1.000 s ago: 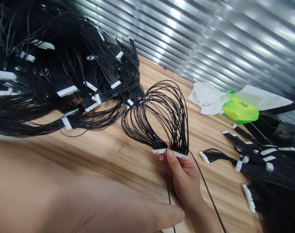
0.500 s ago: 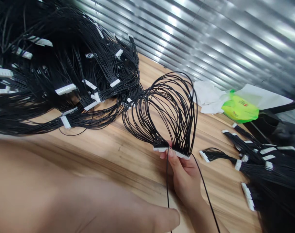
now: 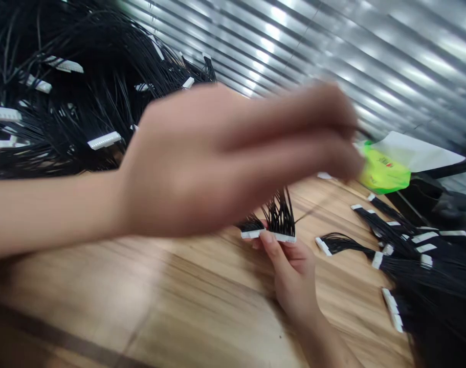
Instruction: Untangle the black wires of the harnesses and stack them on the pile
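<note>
My right hand (image 3: 294, 278) is closed on two white connectors (image 3: 282, 237) of a black wire harness, thumb on top, just above the wooden table (image 3: 159, 306). The harness wires (image 3: 281, 214) rise from the connectors and vanish behind my left hand. My left hand (image 3: 225, 158) stretches across the middle of the view, blurred by motion, fingers pressed together. A thin black wire (image 3: 313, 208) runs from the connectors toward its fingertips, where a dark end shows.
A big tangle of black harnesses with white connectors (image 3: 64, 92) covers the table's left and back. Several more harnesses (image 3: 428, 255) lie at the right edge. A green bag (image 3: 382, 174) and white paper (image 3: 417, 151) sit by the ribbed metal shutter (image 3: 332, 46).
My left hand has swung up from the lower left and across to the right, drawing the single black wire with it. It now hides the harness loop. My right hand has stayed put.
</note>
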### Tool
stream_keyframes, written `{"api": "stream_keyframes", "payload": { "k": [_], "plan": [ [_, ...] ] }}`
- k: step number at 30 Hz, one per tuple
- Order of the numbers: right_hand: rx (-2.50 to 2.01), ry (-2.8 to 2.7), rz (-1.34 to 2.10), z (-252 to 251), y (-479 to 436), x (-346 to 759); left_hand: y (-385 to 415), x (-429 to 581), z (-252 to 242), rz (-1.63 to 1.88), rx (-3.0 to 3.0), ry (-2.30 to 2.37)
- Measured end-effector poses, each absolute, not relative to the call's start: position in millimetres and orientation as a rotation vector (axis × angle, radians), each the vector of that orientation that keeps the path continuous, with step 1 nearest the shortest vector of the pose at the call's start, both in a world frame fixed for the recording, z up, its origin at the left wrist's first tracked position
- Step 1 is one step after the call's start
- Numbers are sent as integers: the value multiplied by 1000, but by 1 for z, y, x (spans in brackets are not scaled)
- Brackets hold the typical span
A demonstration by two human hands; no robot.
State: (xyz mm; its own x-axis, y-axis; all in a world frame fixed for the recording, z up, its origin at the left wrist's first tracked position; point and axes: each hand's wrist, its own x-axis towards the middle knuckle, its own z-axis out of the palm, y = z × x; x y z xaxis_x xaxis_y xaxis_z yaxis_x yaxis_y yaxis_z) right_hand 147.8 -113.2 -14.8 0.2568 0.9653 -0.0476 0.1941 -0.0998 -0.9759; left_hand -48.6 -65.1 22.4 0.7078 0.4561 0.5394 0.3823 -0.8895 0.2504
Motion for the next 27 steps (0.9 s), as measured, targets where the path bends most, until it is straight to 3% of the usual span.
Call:
{"api": "stream_keyframes", "payload": {
  "k": [6,10,16,27],
  "plan": [
    [-1409,-1077,1038,-16,-111,148,-11,-24,44,1086,2799,700],
    [-1375,-1067,1054,-17,-112,148,4,-20,40,1233,3011,404],
    [-1331,-1117,1096,-19,-112,148,26,-19,40,533,3212,14],
    [-1454,-1386,1061,-22,-113,149,21,-17,45,119,3120,53]
  ]
}}
